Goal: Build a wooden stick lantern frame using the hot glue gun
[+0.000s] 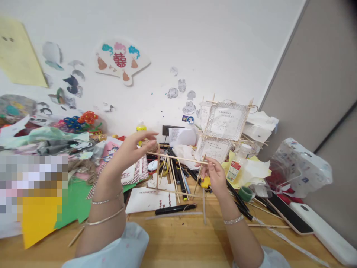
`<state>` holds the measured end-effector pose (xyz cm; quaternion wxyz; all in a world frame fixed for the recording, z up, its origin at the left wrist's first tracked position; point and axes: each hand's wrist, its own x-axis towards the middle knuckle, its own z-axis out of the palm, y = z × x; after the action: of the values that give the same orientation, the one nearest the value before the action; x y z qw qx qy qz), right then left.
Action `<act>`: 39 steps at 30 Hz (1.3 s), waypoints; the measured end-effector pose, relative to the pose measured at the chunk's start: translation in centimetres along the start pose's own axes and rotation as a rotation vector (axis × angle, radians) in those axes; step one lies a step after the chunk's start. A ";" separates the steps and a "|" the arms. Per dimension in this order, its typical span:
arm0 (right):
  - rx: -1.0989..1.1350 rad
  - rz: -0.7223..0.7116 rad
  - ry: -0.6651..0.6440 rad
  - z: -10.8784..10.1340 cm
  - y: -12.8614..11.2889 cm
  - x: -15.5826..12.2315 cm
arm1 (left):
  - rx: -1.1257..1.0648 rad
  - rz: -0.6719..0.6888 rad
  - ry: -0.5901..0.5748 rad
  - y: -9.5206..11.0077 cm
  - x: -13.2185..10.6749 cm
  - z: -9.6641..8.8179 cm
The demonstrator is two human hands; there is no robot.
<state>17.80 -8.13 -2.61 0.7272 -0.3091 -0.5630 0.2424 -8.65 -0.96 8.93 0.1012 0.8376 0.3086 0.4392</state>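
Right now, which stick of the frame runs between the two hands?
The top horizontal stick, from near the open left hand to the right hand, which pinches it; the others stand upright or slant downward.

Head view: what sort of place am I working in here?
Most likely a craft workspace, perhaps at home or in a classroom. A thin stick frame is pinched in the right hand, a paper lantern stands behind it, and paper cut-outs are stuck on the wall above the wooden table.
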 end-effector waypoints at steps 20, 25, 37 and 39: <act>0.002 -0.009 -0.005 -0.1 0.1 -0.4 | -0.420 -0.065 -0.520 -2.1 -0.2 0.0; -0.018 0.006 0.012 0.0 0.1 -0.5 | -0.418 -0.065 -0.512 -1.7 -0.3 -0.2; -0.013 0.010 0.009 0.0 0.1 -0.5 | -0.413 -0.079 -0.492 -1.4 -0.2 -0.1; -0.008 0.014 0.008 0.0 0.1 -0.5 | -0.418 -0.082 -0.493 -1.3 -0.2 -0.1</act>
<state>17.64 -8.46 -3.02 0.7265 -0.3169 -0.5588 0.2440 -9.39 -0.06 8.31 0.3602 0.8669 0.2112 0.2724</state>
